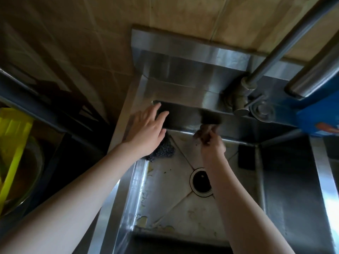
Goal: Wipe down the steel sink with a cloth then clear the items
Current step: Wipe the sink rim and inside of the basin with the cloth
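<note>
While filling most of the lower centre of the frame, steel sink (286, 189), basin floor stained and streaked with yellowish residue along the left wall and near edge. Tiled wall (192, 17) across the top, steel backsplash ledge below it. Faucet pipe (286, 44) slanting down from the upper right to its base on the ledge, blue box (319, 118) at the right edge just beside it. Yellow rack (12, 136) over a bowl at far left, well apart from the basin. Left hand (146, 131) left of centre, fingers spread flat against the far left corner of the rim, clamped on nothing. Dark scouring pad (161, 151) just under that hand's wrist, in the basin's far left corner. Right hand (212, 143) at centre, fingers closed tight around a dark crumpled cloth (203, 132), pressed to the far wall of the basin. Round drain (200, 182) below it, partly hidden by the right forearm.
</note>
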Available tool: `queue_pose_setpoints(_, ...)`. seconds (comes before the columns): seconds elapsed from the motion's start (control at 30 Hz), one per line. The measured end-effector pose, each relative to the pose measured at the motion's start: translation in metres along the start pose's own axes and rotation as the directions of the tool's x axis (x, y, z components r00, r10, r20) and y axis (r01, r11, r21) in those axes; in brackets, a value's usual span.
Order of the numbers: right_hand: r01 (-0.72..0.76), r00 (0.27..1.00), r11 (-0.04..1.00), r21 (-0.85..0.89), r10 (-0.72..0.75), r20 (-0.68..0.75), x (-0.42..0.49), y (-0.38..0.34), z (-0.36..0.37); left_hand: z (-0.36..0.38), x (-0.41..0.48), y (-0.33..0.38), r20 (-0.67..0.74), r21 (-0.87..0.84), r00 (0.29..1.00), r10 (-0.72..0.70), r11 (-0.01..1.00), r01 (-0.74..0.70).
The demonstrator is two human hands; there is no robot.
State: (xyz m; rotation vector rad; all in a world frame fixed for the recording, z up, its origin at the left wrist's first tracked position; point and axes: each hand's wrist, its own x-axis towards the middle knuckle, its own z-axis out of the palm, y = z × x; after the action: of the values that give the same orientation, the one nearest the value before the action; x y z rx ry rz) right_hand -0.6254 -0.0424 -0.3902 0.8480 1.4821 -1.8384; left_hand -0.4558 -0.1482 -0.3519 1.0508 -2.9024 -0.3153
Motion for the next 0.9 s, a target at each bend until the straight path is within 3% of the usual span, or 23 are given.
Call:
queue_pose_setpoints(0.1,0.033,0.998,0.991,0.129,-0.040,0.047,0.020,-0.010,0.016,0.003,0.019,0.002,0.011,-0.005,1.000,0.013,1.000,-0.013)
queue_pose_setpoints(0.17,0.036,0.996,0.996,0.081,-0.042,0.073,0.024,-0.003,0.025,0.005,0.032,0.002,0.026,-0.006,1.000,0.003,1.000,-0.003)
queue_pose_setpoints(0.27,0.081,0.995,0.997,-0.013,-0.082,-0.055,0.021,0.016,0.039,0.006,0.044,0.000,0.035,0.006,0.999,-0.011,1.000,0.010)
queue_pose_setpoints(0.4,0.110,0.991,0.994,-0.010,-0.111,-0.077,0.015,0.043,0.057,0.004,0.054,0.000,0.024,0.025,1.000,0.011,1.000,-0.012)
queue_pose_setpoints(0.53,0.231,0.964,0.973,-0.030,-0.233,-0.132,0.023,0.045,0.047,0.004,0.059,0.004,0.018,0.043,0.999,0.029,0.999,-0.030)
queue_pose_setpoints(0.73,0.380,0.903,0.912,0.155,-0.329,-0.277,0.067,-0.028,0.008,0.012,0.065,0.018,0.061,-0.009,0.995,0.073,0.997,-0.072)
queue_pose_setpoints(0.9,0.471,0.842,0.869,0.149,-0.393,-0.369,0.097,-0.098,-0.035,0.017,0.067,0.026,0.050,0.006,0.995,0.081,0.997,-0.082)
